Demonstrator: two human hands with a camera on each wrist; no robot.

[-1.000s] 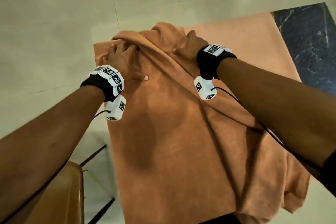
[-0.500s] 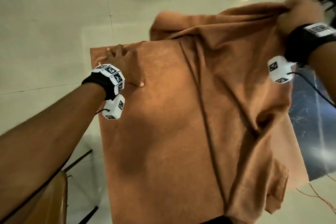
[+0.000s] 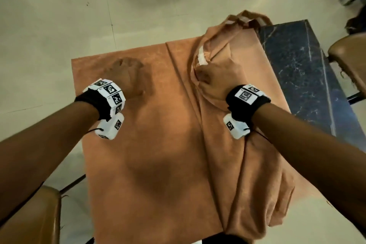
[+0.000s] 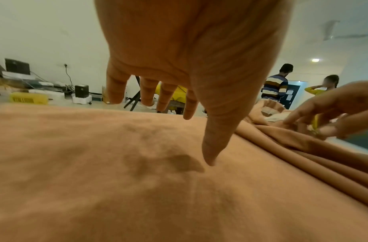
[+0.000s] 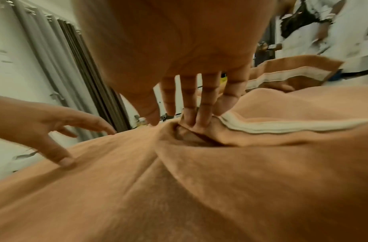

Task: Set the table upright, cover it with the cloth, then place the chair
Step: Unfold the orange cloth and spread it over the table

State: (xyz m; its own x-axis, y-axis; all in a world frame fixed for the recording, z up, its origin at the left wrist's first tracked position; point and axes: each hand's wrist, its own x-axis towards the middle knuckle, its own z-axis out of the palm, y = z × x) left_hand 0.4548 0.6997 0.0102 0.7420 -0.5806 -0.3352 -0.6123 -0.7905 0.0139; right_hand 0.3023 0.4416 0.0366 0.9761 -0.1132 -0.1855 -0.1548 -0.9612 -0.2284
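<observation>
Two bare hands work on an orange cloth [image 3: 158,144] spread over the table [image 3: 297,77], whose dark marbled top shows only along the strip to the right of the cloth. On the flat, smooth part of the cloth, toward its far left corner, the left hand [image 3: 126,77] lies with fingers straight and spread; the left wrist view shows the thumb tip touching the fabric while the other fingers [image 4: 116,91] reach out over it, holding nothing. Right of a long crease that runs down the cloth, the right hand [image 3: 217,77] sits on a bunched ridge of fabric. From the right wrist view its fingers [image 5: 205,104] point down, fairly straight and close together, their tips pushed into a fold beside a pale hem band [image 5: 272,127]; whether any fabric is pinched there cannot be told. Beyond that hand a gathered lump of cloth with the same pale band stands up at the table's far edge. The near right part of the cloth hangs in loose folds over the table's near edge. One brown chair [image 3: 29,218] stands on the pale floor [image 3: 59,16] off the cloth's near left corner, and another brown seat [image 3: 350,61] shows at the picture's right edge, beyond the bare strip of table.
</observation>
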